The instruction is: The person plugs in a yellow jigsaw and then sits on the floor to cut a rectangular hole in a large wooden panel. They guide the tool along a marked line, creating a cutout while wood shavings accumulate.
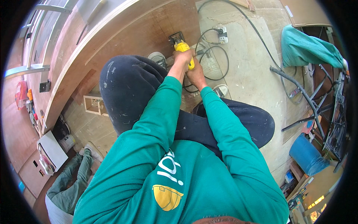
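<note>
My left hand (181, 59) and my right hand (195, 72) are both closed on a yellow power tool (182, 47), apparently a jigsaw, between my bent knees. The tool's dark base plate (175, 37) is against an upright plywood panel (153, 28), near some darker scratches or marks in the wood. Whether the blade is in the wood cannot be seen. Black cord loops (227, 65) lie on the floor just right of my hands, near a white power strip (223, 34).
Metal ladders (46, 68) and hand tools (33, 112) are at left, with a small wooden box frame (91, 106). A person's trousered legs (74, 170) lie lower left. A dark metal frame (309, 102), teal cloth (302, 48) and blue bucket (304, 151) occupy the right.
</note>
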The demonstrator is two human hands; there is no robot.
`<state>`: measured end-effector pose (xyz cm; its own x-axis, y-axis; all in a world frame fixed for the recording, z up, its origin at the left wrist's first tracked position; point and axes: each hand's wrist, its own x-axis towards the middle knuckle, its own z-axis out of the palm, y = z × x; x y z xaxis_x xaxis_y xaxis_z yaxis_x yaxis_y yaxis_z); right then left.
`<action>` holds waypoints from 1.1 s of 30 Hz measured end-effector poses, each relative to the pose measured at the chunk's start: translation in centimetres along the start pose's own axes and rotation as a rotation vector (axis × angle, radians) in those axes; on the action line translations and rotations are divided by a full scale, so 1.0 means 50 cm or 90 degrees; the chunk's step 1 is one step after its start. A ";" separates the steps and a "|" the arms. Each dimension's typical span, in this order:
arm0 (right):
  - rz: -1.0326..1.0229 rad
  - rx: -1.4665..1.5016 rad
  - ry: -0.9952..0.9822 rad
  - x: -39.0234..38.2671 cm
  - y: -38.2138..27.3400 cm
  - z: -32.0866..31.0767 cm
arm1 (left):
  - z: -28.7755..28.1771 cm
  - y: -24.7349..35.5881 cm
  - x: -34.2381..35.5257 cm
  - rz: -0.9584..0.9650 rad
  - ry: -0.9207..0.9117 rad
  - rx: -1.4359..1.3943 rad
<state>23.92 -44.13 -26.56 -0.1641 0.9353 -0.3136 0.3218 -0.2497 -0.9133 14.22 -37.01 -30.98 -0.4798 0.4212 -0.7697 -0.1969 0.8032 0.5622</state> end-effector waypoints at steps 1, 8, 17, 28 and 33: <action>0.001 0.002 0.002 0.000 0.004 0.000 | -0.001 0.005 -0.006 0.000 -0.003 0.003; -0.006 0.017 0.014 -0.003 0.008 0.008 | -0.009 0.009 -0.024 0.012 -0.004 0.011; 0.011 0.008 0.013 -0.004 0.006 0.007 | -0.010 0.004 -0.004 0.018 -0.030 -0.006; 0.018 0.010 0.013 -0.003 -0.012 0.008 | -0.020 0.008 -0.002 0.030 -0.043 0.004; 0.008 0.010 0.031 -0.005 -0.014 0.005 | -0.015 0.001 -0.004 0.034 -0.038 -0.023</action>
<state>23.51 -44.26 -25.88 -0.1139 0.9430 -0.3129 0.3085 -0.2658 -0.9133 13.66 -37.35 -30.55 -0.4384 0.4889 -0.7542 -0.2033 0.7635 0.6130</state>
